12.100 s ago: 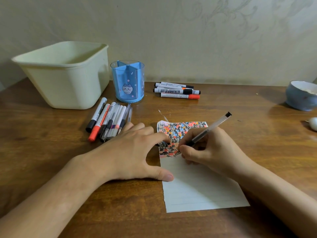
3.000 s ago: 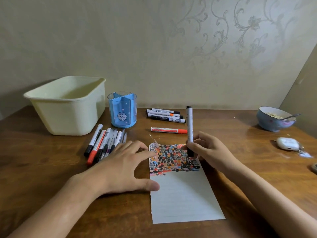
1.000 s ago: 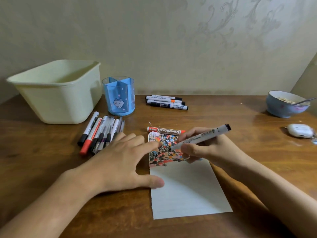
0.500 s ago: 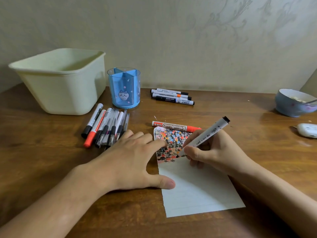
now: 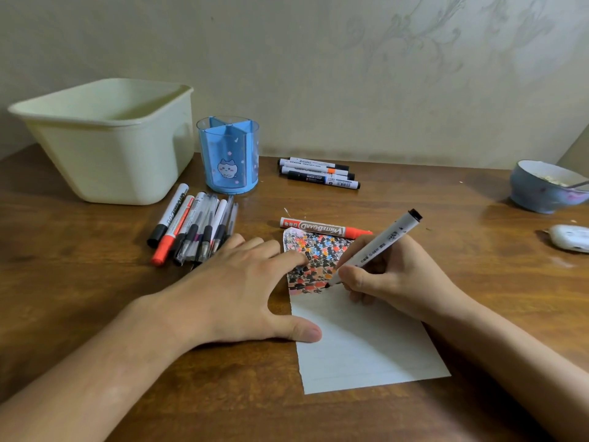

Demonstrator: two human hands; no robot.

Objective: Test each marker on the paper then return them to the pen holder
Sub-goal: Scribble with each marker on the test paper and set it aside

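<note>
Near the middle of the frame, the right hand [image 5: 392, 275] pinches a white marker [image 5: 374, 248] — tilted, black end up, tip on the paper [image 5: 360, 339]. The paper's top is full of black, red and blue marks. The left hand [image 5: 236, 288] lies flat, fingers spread, thumb pressing the paper's edge. The blue pen holder [image 5: 228, 154] stands at the upper left — on the table [image 5: 446, 218].

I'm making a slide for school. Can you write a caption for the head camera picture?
Right hand tests a marker on scribble-filled paper while the left hand holds it flat.
</note>
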